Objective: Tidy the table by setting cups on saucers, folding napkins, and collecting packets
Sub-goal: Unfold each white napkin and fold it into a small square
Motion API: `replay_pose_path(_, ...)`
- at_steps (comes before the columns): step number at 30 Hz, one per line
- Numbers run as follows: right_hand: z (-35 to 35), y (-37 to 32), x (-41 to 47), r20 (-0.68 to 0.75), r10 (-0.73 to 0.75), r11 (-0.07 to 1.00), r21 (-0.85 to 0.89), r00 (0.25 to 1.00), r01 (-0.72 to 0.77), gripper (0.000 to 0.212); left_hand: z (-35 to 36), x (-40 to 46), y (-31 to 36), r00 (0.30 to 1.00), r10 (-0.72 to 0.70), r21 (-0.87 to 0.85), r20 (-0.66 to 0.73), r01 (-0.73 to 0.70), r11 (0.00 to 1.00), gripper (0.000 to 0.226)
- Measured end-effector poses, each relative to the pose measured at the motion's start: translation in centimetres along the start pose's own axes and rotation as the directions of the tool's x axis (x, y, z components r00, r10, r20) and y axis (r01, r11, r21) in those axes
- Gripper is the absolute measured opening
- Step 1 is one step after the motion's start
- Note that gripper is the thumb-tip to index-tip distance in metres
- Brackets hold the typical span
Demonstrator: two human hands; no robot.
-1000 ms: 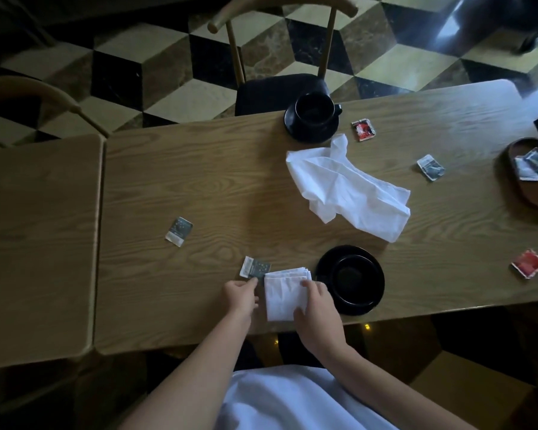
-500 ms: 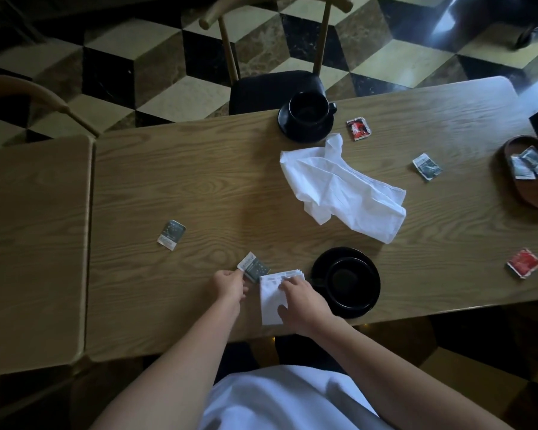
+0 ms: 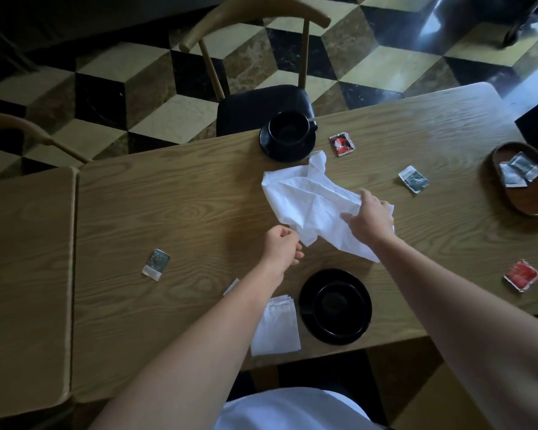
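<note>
Head view: my left forearm hides most of one packet (image 3: 231, 286); right hand (image 3: 368, 217) grasping crumpled napkin (image 3: 308, 203), left hand (image 3: 281, 245) clenched, empty; folded napkin (image 3: 275, 327) overhangs surface (image 3: 168, 206) edge.

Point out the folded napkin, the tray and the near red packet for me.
Folded napkin (image 3: 276, 328): head view, middle of its top layer.
Tray (image 3: 522, 202): head view, bare wood floor below the packets.
Near red packet (image 3: 520, 274): head view, centre of its red face.
</note>
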State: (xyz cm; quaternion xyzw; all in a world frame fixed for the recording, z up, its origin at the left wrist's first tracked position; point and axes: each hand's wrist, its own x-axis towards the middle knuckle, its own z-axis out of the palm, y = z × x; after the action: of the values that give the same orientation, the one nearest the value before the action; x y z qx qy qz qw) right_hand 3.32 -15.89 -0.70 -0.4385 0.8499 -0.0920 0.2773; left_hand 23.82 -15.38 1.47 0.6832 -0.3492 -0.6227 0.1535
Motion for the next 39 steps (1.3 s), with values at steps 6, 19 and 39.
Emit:
replay_pose_path(6, -0.3, -1.7, -0.1, 0.038, -0.092, 0.990, -0.100, 0.995, 0.095, 0.017, 1.6, -0.3, 3.3, 0.978, -0.163, -0.065, 0.129, 0.172, 0.983, 0.015)
replay_pose_path(19, -0.9, -9.7, -14.0, -0.012, -0.411, 0.792, 0.489, 0.911, 0.364, 0.027, -6.7, -3.3, 4.1, 0.969, 0.011, -0.685, 0.248, 0.168, 0.709, 0.034)
replay_pose_path(39, 0.0, -21.9, -13.7, 0.327, -0.580, 0.805, 0.091, 0.746, 0.586, 0.023, -18.3, -10.1, -1.8, 0.935, 0.196, -0.500, 0.296, -0.023, 0.865, 0.025)
